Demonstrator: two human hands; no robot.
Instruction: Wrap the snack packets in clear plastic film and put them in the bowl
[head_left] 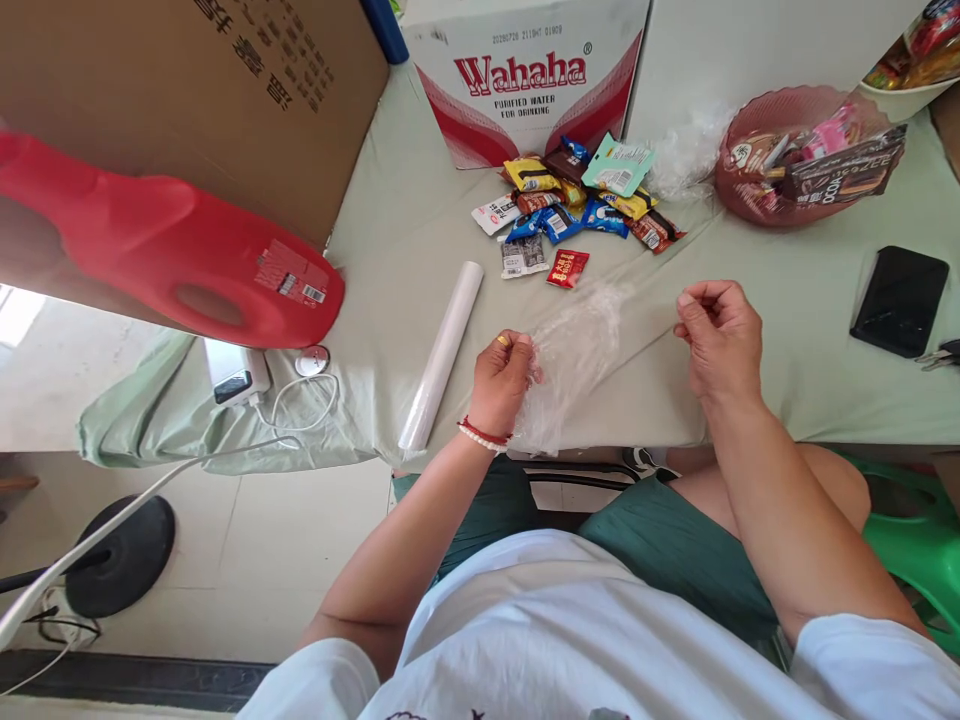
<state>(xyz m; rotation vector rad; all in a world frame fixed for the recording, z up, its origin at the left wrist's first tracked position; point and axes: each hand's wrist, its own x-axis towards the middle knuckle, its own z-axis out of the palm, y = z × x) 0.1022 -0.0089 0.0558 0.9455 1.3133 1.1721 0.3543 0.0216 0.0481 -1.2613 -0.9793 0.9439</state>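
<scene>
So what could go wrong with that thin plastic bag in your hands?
The clear plastic bag is stretched between the left hand and right hand, so it might tear if pulled harder. The roll of bags lies with one end at the table edge and could roll off. The snack pile sits close and could get knocked about.

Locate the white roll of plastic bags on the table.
In the head view, the white roll lies on the green cloth, left of the left hand, right of the red jug.
</scene>
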